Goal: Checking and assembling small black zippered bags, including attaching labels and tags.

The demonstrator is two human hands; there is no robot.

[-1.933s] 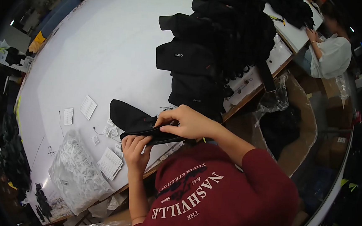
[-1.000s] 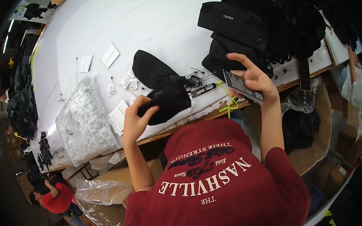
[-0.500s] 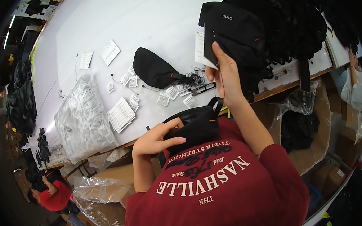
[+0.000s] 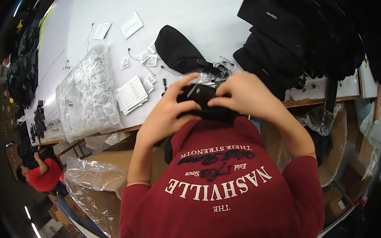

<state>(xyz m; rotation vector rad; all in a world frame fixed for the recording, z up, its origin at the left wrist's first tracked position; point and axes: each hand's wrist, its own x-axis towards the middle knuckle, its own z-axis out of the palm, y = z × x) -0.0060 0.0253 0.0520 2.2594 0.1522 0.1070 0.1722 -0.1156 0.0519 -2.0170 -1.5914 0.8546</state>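
Observation:
A small black fabric bag (image 4: pixel 215 114) is held against my front at the table's near edge. My left hand (image 4: pixel 171 111) grips its left side, fingers spread over the opening and thumb below. My right hand (image 4: pixel 247 94) is closed at the right of the opening, slightly blurred. Between the hands shows a flat dark piece (image 4: pixel 199 93) with a small light mark; I cannot tell whether it is the black card. Just beyond lie another black bag (image 4: pixel 177 49) and a tangle of thin black cords (image 4: pixel 225 70).
A clear plastic bag of small white packets (image 4: pixel 88 94) lies at left, beside stacked printed white sheets (image 4: pixel 131 94). Loose packets (image 4: pixel 150 59) are scattered near it. Black bags (image 4: pixel 288 42) pile up at the right. A plastic-lined carton (image 4: pixel 334 142) stands below the table edge. A person in red (image 4: pixel 45 174) is at far left.
My right hand has come down from the bag pile to the held bag's opening. The black card and white paper it held are no longer plainly visible. My left hand has moved up slightly.

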